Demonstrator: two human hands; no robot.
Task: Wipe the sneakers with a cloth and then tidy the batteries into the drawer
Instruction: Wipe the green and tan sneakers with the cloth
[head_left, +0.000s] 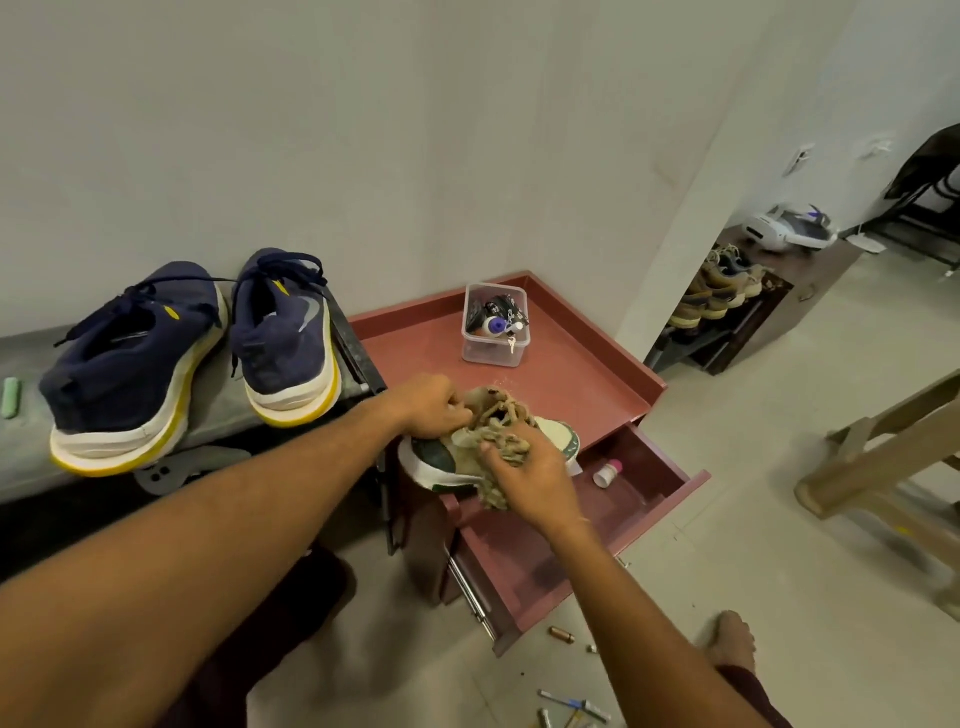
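A cream and green sneaker (558, 435) lies on the front edge of the maroon cabinet top (587, 379), above the open drawer (524, 566). My left hand (428, 408) grips the sneaker at its collar. My right hand (530, 480) presses a tan knobbly cloth (496, 496) onto the shoe's side. Two navy sneakers with white and yellow soles (135, 364) (288, 338) stand on the grey ledge at the left. Several batteries (563, 635) lie scattered on the floor below the drawer.
A clear plastic box (493, 325) with small items stands at the back of the cabinet top. A small white bottle with a pink cap (608, 474) lies in the drawer. A shoe rack (717, 296) and a wooden frame (883, 467) stand at the right. My bare foot (732, 639) rests near the batteries.
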